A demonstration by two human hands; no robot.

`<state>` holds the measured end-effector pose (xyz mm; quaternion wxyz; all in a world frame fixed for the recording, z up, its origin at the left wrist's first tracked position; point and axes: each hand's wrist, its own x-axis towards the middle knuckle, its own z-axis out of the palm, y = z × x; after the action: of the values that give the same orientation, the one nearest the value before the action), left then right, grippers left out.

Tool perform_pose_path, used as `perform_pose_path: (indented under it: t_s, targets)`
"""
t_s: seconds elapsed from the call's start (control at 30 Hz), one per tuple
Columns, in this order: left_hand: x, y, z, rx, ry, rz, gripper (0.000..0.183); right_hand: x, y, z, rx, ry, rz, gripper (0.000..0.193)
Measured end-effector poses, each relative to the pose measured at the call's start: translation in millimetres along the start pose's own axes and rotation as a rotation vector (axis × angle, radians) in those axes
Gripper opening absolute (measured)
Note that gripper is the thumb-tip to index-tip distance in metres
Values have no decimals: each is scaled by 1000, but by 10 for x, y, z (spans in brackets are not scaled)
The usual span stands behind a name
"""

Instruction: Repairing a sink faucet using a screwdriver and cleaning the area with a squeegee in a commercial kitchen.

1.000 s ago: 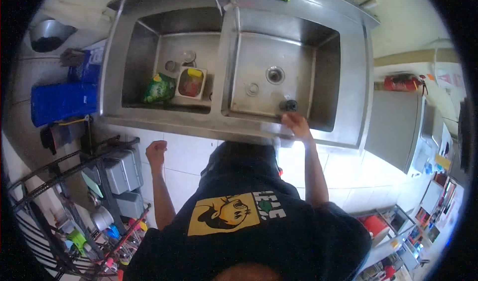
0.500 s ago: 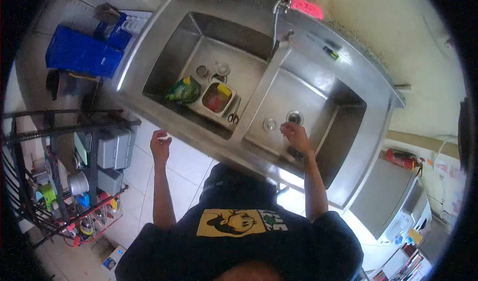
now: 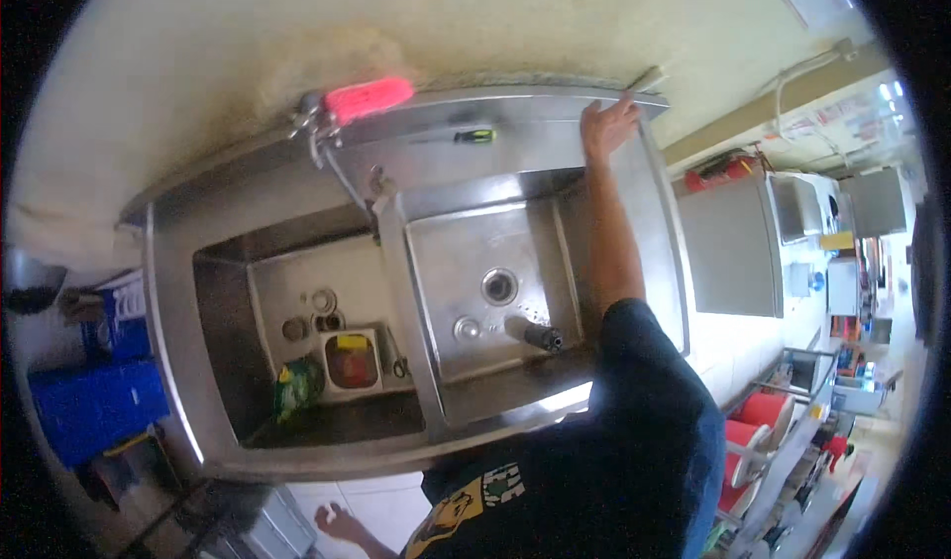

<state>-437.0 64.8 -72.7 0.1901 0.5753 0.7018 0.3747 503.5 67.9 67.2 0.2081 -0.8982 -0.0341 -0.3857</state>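
My right hand (image 3: pixel 608 129) reaches over the far right corner of the steel sink unit (image 3: pixel 666 262). Its fingers are stretched out, and their tips come up to a pale, stick-like piece (image 3: pixel 650 79) on the back ledge; whether they touch it I cannot tell. Low in the picture, my left hand (image 3: pixel 340 524) hangs in front of the sink, fingers apart and loosely bent, holding nothing. In the right basin are a drain hole (image 3: pixel 499 286), a round strainer (image 3: pixel 468 329) and a dark cylindrical fitting (image 3: pixel 543 337).
The left basin holds a green bag (image 3: pixel 297 389), a square metal pan (image 3: pixel 377 389) with red and yellow items, and scissors (image 3: pixel 400 366). A tap (image 3: pixel 315 118), pink brush-like item (image 3: pixel 369 97) and green-handled screwdriver (image 3: pixel 475 136) are at the back. Blue crates (image 3: pixel 99 410) stand left.
My right hand has gone from above the right basin to the far right corner. My left hand stays low in front of the sink. The view has turned toward the right.
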Motion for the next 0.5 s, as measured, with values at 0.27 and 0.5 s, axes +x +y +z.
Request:
perform_pose_path:
  t_s: [0.27,0.5]
  targets:
    - [-279,-376,-403,752,15,332,38,1849,1541,755,-21,-405,10,74]
    - [149,474,149,793,-30,584,28,1868,1678,927,130,-359,107,50]
